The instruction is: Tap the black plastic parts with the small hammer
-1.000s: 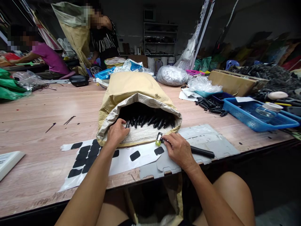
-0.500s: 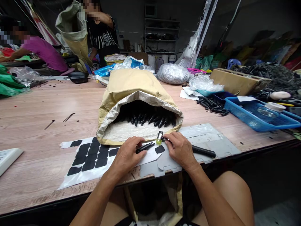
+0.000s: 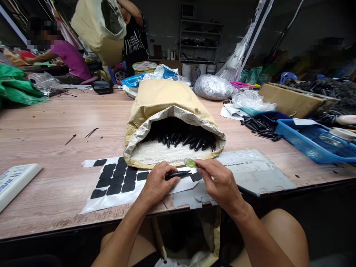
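Note:
My left hand (image 3: 160, 181) rests over the front edge of the table, its fingers closed round a slim black part (image 3: 180, 173) with a narrow forked-looking tip pointing right. In my right hand (image 3: 218, 180) is a small hammer with a yellow-green face (image 3: 190, 162); its dark handle runs under the palm and comes out at the lower right. The hammer head is just above the tip of the black part, apart from it. Behind both hands lies a tan woven sack (image 3: 169, 92), mouth towards me, with many similar black parts (image 3: 194, 141) inside.
A white sheet of black rounded-square stickers (image 3: 93, 205) lies left of my hands. Under my right hand is a grey board (image 3: 261, 174). A blue basket (image 3: 303, 142) and loose black parts (image 3: 258, 126) sit at the right. Beyond the table, a person lifts another sack (image 3: 97, 33).
My right hand has turned and tilted the hammer, so its yellow-green face now points towards me. My view has shifted slightly left. The person behind has raised the sack.

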{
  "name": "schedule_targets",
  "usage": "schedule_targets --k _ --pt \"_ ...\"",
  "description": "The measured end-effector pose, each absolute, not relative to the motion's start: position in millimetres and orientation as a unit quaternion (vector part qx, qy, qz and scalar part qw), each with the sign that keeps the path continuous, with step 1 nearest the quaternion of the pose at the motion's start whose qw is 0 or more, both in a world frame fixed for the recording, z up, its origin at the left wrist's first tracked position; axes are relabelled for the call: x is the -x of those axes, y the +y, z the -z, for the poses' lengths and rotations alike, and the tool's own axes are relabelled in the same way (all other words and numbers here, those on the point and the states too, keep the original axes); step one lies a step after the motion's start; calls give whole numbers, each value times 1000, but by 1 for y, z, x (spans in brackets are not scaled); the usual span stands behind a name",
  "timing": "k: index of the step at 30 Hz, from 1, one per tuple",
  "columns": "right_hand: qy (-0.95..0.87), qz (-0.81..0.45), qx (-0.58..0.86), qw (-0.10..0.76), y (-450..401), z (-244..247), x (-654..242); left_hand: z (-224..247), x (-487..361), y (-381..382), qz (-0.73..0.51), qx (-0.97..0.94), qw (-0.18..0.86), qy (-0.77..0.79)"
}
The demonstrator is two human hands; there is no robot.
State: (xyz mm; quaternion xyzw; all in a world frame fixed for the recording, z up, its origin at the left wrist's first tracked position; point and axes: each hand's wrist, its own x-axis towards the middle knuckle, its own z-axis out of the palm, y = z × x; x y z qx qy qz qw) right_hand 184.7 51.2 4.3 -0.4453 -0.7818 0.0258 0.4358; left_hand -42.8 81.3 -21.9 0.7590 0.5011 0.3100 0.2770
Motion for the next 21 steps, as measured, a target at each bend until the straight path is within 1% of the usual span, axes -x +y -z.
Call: schedule_targets --k 3,6,11,12,16,17,21 --pt "-794 -56 415 440 45 -9 -170 23 43 82 -314 -757 281 499" --pt "-797 -50 423 429 44 -5 -161 21 43 82 -311 -761 287 492" --pt "-820 -40 459 339 46 5 -159 20 43 83 -314 -759 285 494" --pt "-819 -38 461 339 46 4 -160 21 43 83 -316 -758 284 495" --pt "-789 -25 468 397 46 -1 -166 24 44 83 -320 -756 285 496" --pt "-786 -25 470 400 45 -1 -167 25 44 83 -319 -755 285 496" --pt "-799 -36 477 365 46 4 -171 24 43 82 -317 -755 283 499"
